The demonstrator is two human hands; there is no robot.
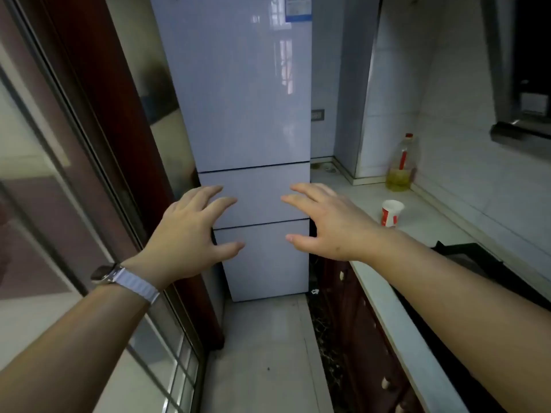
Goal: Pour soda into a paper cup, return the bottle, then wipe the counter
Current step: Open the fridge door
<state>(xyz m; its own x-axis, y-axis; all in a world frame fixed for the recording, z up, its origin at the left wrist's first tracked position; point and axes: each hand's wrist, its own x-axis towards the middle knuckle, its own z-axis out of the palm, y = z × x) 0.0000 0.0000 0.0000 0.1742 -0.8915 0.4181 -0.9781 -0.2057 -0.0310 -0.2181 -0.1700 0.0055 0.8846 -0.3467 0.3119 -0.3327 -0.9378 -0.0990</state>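
Observation:
A tall pale-blue fridge (253, 114) with three closed doors stands straight ahead. My left hand (190, 234) and my right hand (331, 225) are both held out in front of its lower doors, fingers spread and holding nothing. A red and white paper cup (392, 213) stands upright on the white counter (429, 225) to the right of my right hand. No soda bottle or cloth is in view.
A bottle of yellow cooking oil (401, 165) stands in the counter's far corner by the tiled wall. A black stove (465, 254) lies on the counter behind my right forearm. A glass sliding door (89, 204) runs along the left. Dark cabinets (357, 323) sit under the counter.

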